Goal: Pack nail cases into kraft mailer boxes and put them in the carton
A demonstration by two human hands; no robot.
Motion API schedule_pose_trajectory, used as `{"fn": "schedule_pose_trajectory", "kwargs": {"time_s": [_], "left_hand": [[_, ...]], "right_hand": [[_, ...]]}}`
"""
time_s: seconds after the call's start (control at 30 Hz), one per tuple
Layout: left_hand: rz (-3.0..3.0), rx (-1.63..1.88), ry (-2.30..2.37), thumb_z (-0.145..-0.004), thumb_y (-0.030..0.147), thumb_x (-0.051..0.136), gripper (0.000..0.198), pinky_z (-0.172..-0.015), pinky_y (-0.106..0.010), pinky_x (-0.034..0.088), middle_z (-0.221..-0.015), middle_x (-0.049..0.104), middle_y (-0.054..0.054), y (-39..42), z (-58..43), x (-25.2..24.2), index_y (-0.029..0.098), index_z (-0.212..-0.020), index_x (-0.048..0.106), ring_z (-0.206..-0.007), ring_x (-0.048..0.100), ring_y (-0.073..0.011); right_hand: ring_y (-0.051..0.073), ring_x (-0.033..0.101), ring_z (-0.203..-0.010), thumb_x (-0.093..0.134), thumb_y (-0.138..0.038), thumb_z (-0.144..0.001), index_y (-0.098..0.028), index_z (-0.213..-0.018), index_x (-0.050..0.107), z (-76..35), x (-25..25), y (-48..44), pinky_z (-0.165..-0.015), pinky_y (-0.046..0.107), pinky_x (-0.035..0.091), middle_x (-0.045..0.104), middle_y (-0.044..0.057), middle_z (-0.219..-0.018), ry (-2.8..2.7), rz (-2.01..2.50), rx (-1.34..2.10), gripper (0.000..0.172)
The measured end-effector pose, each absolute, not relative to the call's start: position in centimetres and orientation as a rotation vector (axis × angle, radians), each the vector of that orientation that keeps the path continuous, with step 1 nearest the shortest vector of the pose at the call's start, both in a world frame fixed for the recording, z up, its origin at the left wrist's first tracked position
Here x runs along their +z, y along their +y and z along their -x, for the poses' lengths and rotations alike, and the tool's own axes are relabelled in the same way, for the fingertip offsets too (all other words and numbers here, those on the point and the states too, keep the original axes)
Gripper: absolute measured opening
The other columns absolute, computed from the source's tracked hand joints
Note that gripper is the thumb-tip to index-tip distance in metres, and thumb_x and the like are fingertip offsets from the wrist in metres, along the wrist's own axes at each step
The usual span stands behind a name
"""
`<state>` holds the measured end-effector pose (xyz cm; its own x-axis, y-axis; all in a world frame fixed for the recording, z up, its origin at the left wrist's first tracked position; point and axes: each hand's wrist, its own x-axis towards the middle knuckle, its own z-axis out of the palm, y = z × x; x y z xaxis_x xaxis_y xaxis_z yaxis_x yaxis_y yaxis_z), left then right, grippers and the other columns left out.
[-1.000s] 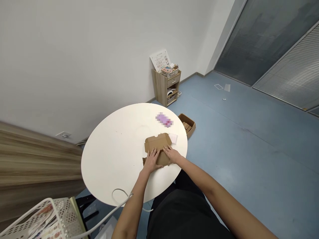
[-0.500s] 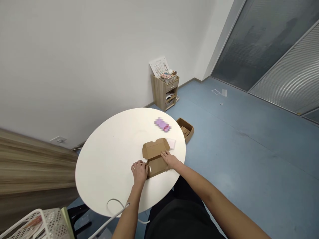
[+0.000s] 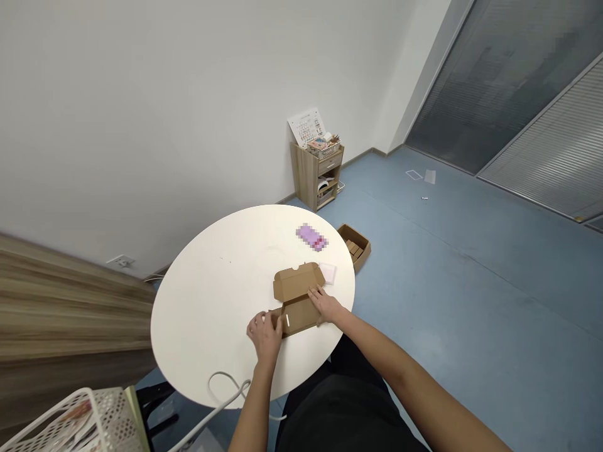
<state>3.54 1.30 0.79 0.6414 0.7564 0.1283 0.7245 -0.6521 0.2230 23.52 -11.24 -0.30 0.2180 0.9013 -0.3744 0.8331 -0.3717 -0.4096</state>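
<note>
A brown cardboard box (image 3: 301, 316) lies on the white round table with its lid (image 3: 298, 282) folded back, away from me. My left hand (image 3: 265, 334) has its fingers curled round the flap at the box's left end, which leans outward. At the opposite end, my right hand (image 3: 326, 306) holds the side wall, fingers reaching over toward the lid's fold. A small white strip lies inside the box near its left end. Just beyond the right hand is a flat, pale pink square item (image 3: 328, 273). Farther back rests a purple item (image 3: 311, 237), blurred by pixels.
The white round table (image 3: 198, 301) fills the middle. A brown bin (image 3: 365, 252) holding cardboard pieces stands on the floor beyond its right edge. A white cable (image 3: 221, 405) loops over the near edge. At lower left is a white basket (image 3: 110, 417); a small wooden cabinet (image 3: 306, 179) stands by the wall.
My left hand has shifted slightly left of the box, and the left end flap now shows, bent outward. The right hand keeps its place on the box. The view has shifted a little.
</note>
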Motion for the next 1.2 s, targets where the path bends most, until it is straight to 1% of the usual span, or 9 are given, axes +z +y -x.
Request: {"fn": "schedule_pose_trajectory", "kwargs": {"time_s": [0.1, 0.2, 0.4, 0.53, 0.8, 0.87, 0.97, 1.1, 1.2], "left_hand": [[-2.684, 0.259, 1.323, -0.091, 0.04, 0.046, 0.03, -0.089, -0.044, 0.032, -0.094, 0.059, -0.01, 0.5, -1.6, 1.2, 0.02, -0.083, 0.067, -0.095, 0.047, -0.0275], [-2.695, 0.168, 1.274, -0.09, 0.042, 0.048, 0.033, -0.087, -0.043, 0.031, -0.087, 0.058, -0.009, -0.5, -1.1, 1.1, 0.02, -0.074, 0.067, -0.092, 0.047, -0.0267], [-2.576, 0.066, 1.366, -0.089, 0.036, 0.048, 0.03, -0.082, -0.042, 0.033, -0.09, 0.059, -0.01, -1.3, -3.3, 0.7, 0.02, -0.079, 0.071, -0.095, 0.048, -0.0284], [-2.687, 0.05, 1.236, -0.091, 0.029, 0.043, 0.03, -0.08, -0.041, 0.034, -0.097, 0.058, -0.011, -1.8, -4.8, 0.8, 0.02, -0.087, 0.072, -0.096, 0.047, -0.0285], [-2.729, 0.034, 1.049, -0.092, 0.022, 0.041, 0.03, -0.079, -0.041, 0.037, -0.095, 0.057, -0.011, -2.4, -5.7, 0.6, 0.019, -0.08, 0.069, -0.095, 0.048, -0.0282], [-2.668, 0.12, 1.054, -0.092, 0.025, 0.041, 0.028, -0.081, -0.042, 0.039, -0.095, 0.056, -0.011, -2.0, -5.0, 0.1, 0.02, -0.084, 0.068, -0.096, 0.049, -0.0281], [-2.439, 0.367, 1.197, -0.09, 0.033, 0.046, 0.024, -0.085, -0.043, 0.043, -0.099, 0.055, -0.011, -1.5, -3.6, -1.0, 0.018, -0.101, 0.061, -0.099, 0.051, -0.0277], [-2.054, 0.467, 1.407, -0.082, 0.048, 0.058, 0.052, -0.092, -0.043, 0.046, -0.116, 0.054, -0.015, -1.0, -2.4, -2.0, 0.016, -0.12, 0.045, -0.114, 0.051, -0.0302], [-1.821, 0.364, 1.471, -0.083, 0.048, 0.055, 0.055, -0.089, -0.042, 0.048, -0.122, 0.056, -0.016, -0.8, -2.2, -1.7, 0.019, -0.126, 0.037, -0.112, 0.057, -0.0294]], "right_hand": [[0.039, 0.006, -0.147, 0.092, -0.035, -0.046, -0.015, -0.154, 0.012, -23.5, -0.7, -11.3, -0.1, 0.046, 0.05, 0.015, 0.017, -0.16, -1.67, 2.35, 0.861, 0.136], [0.039, 0.004, -0.147, 0.091, -0.034, -0.047, -0.016, -0.154, 0.011, -23.5, -0.9, -11.3, -0.1, 0.047, 0.05, 0.014, 0.017, -0.16, -1.658, 2.351, 0.868, 0.135], [0.038, 0.008, -0.147, 0.091, -0.035, -0.049, -0.017, -0.154, 0.012, -23.5, -0.5, -11.5, -0.101, 0.045, 0.049, 0.016, 0.019, -0.16, -1.679, 2.346, 0.869, 0.133], [0.037, 0.008, -0.147, 0.091, -0.037, -0.05, -0.017, -0.155, 0.012, -23.5, -0.4, -11.6, -0.103, 0.045, 0.047, 0.017, 0.018, -0.16, -1.688, 2.346, 0.868, 0.132], [0.037, 0.007, -0.147, 0.089, -0.038, -0.052, -0.019, -0.155, 0.012, -23.6, -1.1, -11.5, -0.102, 0.045, 0.047, 0.014, 0.017, -0.16, -1.676, 2.35, 0.869, 0.13], [0.037, 0.007, -0.147, 0.09, -0.037, -0.051, -0.018, -0.155, 0.011, -23.6, -1.0, -11.5, -0.102, 0.045, 0.048, 0.014, 0.017, -0.16, -1.667, 2.354, 0.871, 0.131], [0.037, 0.007, -0.147, 0.091, -0.036, -0.05, -0.018, -0.155, 0.011, -23.6, -0.7, -11.5, -0.103, 0.045, 0.047, 0.015, 0.017, -0.16, -1.67, 2.346, 0.878, 0.133], [0.037, 0.005, -0.147, 0.091, -0.035, -0.049, -0.018, -0.155, 0.009, -23.6, -0.6, -11.5, -0.103, 0.044, 0.047, 0.013, 0.016, -0.161, -1.651, 2.335, 0.898, 0.135], [0.037, 0.004, -0.147, 0.091, -0.035, -0.048, -0.018, -0.155, 0.008, -23.7, -0.7, -11.5, -0.101, 0.044, 0.049, 0.012, 0.016, -0.161, -1.647, 2.335, 0.901, 0.136]]}}
